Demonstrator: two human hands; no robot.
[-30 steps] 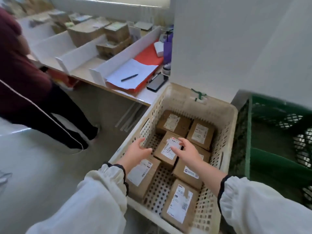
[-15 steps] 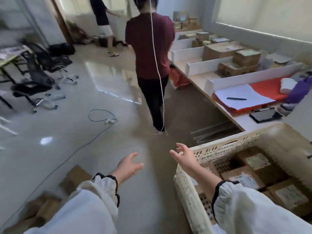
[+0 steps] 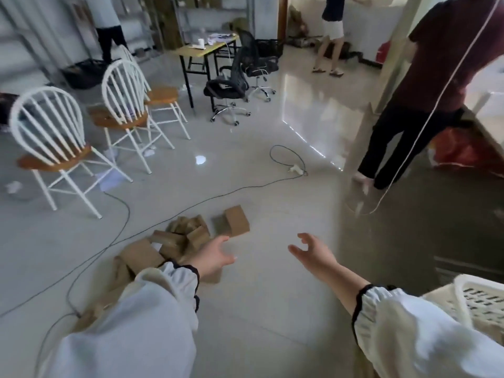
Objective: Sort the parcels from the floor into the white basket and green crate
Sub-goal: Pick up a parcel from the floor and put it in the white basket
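Observation:
Several brown cardboard parcels (image 3: 174, 241) lie in a loose pile on the glossy floor at lower left, with one parcel (image 3: 236, 220) set a little apart to the right. My left hand (image 3: 214, 256) hovers over the pile's right edge, fingers relaxed and empty. My right hand (image 3: 313, 253) is held out over bare floor, fingers spread, holding nothing. A corner of the white basket (image 3: 480, 296) shows at the lower right edge. The green crate is out of view.
Black cables (image 3: 169, 216) run across the floor beside the pile. White chairs with wooden seats (image 3: 54, 148) stand at left, office chairs (image 3: 231, 85) and a desk further back. A person in dark trousers (image 3: 403, 137) stands at right; two others are far back.
The view has swung left, away from the basket to the floor pile. Both hands left the parcels in the basket and now reach out empty over the floor.

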